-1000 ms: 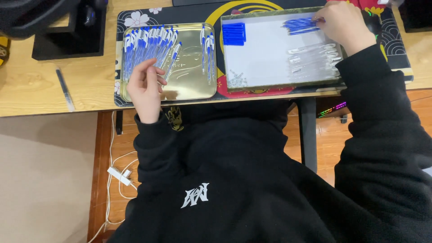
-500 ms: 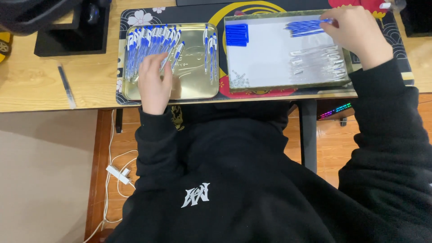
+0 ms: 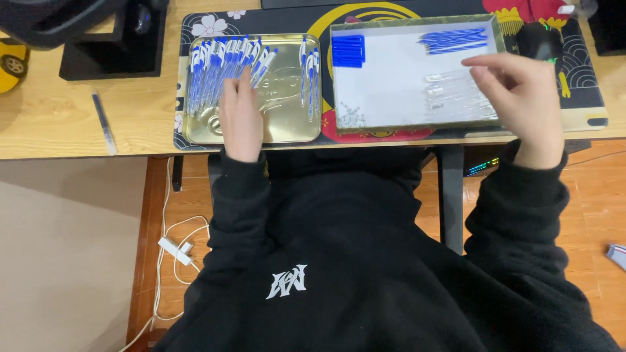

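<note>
Right now your left hand (image 3: 240, 114) lies flat, palm down, inside the gold tin tray (image 3: 287, 124), fingers stretched out and grasping nothing; its fingertips (image 3: 245, 75) touch the lower ends of the blue-capped pens (image 3: 222, 65) fanned along the tray's far left part. A smaller bunch of pens (image 3: 310, 68) lies near the tray's right wall, apart from your hand.

Just right of the gold tray sits the white tray (image 3: 385, 91). Your right hand (image 3: 518, 91) hovers over its right part, fingers loosely curled and spread; whether it pinches anything small you cannot tell. Under and beside that hand lie the clear pen barrels (image 3: 450, 94). The blue refills (image 3: 454, 40) rest along the white tray's far edge, and a stack of blue caps (image 3: 347, 51) sits in its far left corner.

Both trays rest on a patterned mat (image 3: 587, 98) on the wooden table (image 3: 65, 124). Well left of the gold tray a single pen (image 3: 103, 120) lies on the table.
</note>
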